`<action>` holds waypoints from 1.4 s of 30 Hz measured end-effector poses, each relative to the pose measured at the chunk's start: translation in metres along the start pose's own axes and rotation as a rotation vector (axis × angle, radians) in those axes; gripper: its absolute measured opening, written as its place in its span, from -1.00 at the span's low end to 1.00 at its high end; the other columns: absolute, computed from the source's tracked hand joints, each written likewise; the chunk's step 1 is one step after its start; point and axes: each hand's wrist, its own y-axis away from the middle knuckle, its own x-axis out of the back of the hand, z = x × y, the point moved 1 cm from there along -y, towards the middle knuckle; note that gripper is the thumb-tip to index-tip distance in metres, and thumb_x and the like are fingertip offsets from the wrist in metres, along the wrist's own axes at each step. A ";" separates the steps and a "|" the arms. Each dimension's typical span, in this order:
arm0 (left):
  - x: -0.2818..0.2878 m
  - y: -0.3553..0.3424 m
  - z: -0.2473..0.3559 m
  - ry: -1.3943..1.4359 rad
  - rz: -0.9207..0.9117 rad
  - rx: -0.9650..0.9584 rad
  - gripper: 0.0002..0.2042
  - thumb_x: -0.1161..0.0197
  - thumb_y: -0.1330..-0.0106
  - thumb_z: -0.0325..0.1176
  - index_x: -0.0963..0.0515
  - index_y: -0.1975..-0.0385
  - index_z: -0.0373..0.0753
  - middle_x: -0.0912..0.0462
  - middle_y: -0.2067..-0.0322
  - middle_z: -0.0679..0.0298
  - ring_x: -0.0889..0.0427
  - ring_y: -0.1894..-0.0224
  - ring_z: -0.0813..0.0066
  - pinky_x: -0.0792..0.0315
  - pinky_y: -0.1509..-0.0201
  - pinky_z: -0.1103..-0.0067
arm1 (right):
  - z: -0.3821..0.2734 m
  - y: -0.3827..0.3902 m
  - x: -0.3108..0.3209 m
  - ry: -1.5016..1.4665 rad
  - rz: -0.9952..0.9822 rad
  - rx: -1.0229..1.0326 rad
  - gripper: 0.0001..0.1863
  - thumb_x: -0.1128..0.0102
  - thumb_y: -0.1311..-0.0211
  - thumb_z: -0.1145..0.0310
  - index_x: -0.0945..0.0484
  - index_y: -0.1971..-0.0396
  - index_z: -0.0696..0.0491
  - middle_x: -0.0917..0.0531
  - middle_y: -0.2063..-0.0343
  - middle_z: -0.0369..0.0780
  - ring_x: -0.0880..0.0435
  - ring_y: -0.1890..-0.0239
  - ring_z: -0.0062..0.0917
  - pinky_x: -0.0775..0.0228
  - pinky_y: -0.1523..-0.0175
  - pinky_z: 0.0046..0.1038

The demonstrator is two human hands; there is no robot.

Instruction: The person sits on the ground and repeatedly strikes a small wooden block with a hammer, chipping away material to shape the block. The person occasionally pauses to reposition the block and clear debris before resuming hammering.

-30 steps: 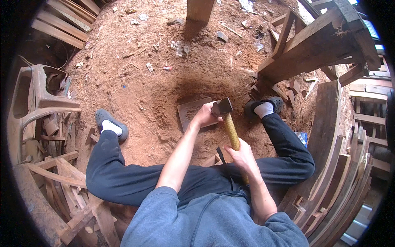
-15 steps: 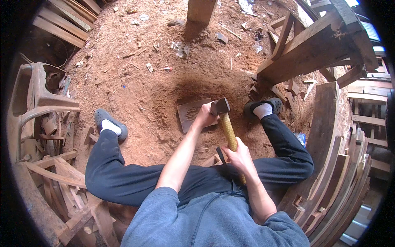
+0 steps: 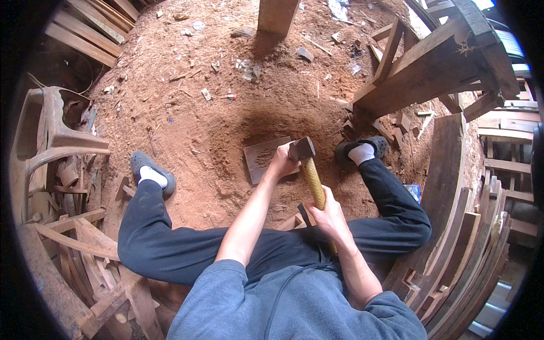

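Seen from the head view, the person sits with legs spread wide, dark trousers bent at the knee, in front of a bed of reddish-brown sawdust (image 3: 192, 130). Both hands are clamped on one tool, a hammer with a dark blocky metal head and a yellow patterned handle (image 3: 314, 180), held up in front of the lap, head pointing away from the body. The left hand (image 3: 283, 162) grips it up at the head, though I can't make out how its fingers close. The right hand (image 3: 329, 212) is wrapped round the handle lower down, apart from the left, with a thin black strap (image 3: 304, 213) hanging beside it. Beyond the left hand, partly covered by it, a flat squarish brown wooden board (image 3: 262, 154) lies on the sawdust, between the two grey perforated clogs (image 3: 381, 148). Over on the left stands a dusty brown plastic chair (image 3: 59, 133) above a jumble of wooden offcuts; to the right, long rough planks (image 3: 445, 170) are stacked near a heavy timber trestle (image 3: 425, 65).
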 end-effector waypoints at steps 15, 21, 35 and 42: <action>-0.004 0.003 -0.002 0.088 0.040 -0.004 -0.70 -0.53 0.03 -0.37 -0.49 0.46 -0.27 -0.58 0.53 0.37 -0.50 0.47 0.63 -0.48 0.37 0.55 | 0.000 0.000 0.003 -0.046 -0.083 -0.090 -0.49 -0.33 -0.04 -0.01 -0.48 0.32 0.18 -0.64 0.50 -0.02 -0.66 0.38 -0.30 -0.44 0.25 -0.30; -0.005 0.002 -0.004 -0.039 0.019 -0.043 -0.72 -0.52 0.05 -0.39 -0.51 0.44 -0.27 -0.62 0.51 0.29 -0.58 0.47 0.54 -0.49 0.37 0.54 | 0.001 -0.002 0.004 -0.118 -0.084 -0.077 -0.48 -0.33 -0.05 -0.05 -0.47 0.42 0.18 -0.59 0.60 -0.14 -0.58 0.50 -0.49 -0.41 0.33 -0.38; -0.003 -0.006 0.003 -0.008 -0.017 -0.052 -0.74 -0.36 0.04 -0.50 -0.55 0.30 -0.30 -0.63 0.42 0.14 -0.61 0.37 0.46 -0.48 0.26 0.53 | 0.007 -0.009 0.003 -0.124 -0.052 -0.069 -0.62 -0.31 -0.07 0.14 -0.50 0.40 0.20 -0.59 0.60 -0.13 -0.57 0.50 -0.49 -0.40 0.32 -0.39; 0.015 -0.027 0.010 -0.006 0.003 -0.042 -0.69 -0.36 0.05 -0.56 -0.55 0.24 -0.31 -0.65 0.38 0.16 -0.60 0.33 0.52 -0.47 0.25 0.54 | -0.010 -0.025 0.012 -0.103 -0.084 -0.112 -0.61 -0.31 -0.05 0.16 -0.53 0.30 0.20 -0.62 0.56 -0.10 -0.61 0.46 -0.47 -0.43 0.31 -0.36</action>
